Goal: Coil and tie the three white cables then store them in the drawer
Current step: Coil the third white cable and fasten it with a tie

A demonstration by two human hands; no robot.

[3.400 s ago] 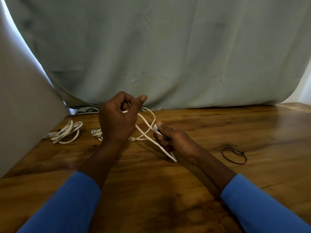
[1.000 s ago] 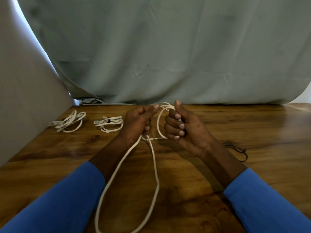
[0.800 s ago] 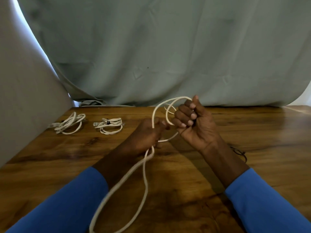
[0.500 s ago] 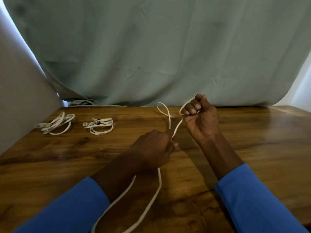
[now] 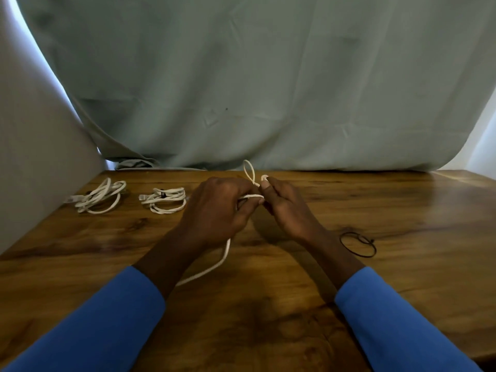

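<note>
Both hands meet over the middle of the wooden table (image 5: 375, 210), closed on one white cable (image 5: 225, 257). My left hand (image 5: 217, 210) grips the strand, and its loose length runs back toward me under the left wrist. My right hand (image 5: 284, 208) pinches the gathered loops; one small loop sticks up above the fingers. Two other white cables lie at the back left: a coiled one (image 5: 99, 196) nearest the edge, and a coiled one bound with a black tie (image 5: 165, 199) beside it. No drawer shows.
A black elastic tie (image 5: 358, 244) lies on the table right of my right wrist. A grey-green curtain (image 5: 268, 89) hangs along the far edge. A pale panel (image 5: 35, 162) stands at the left side. The table's right corner shows at the far right.
My hands have come together lower at the table's middle. The big loop held up by my right hand has shrunk to a small one, and less slack trails toward me.
</note>
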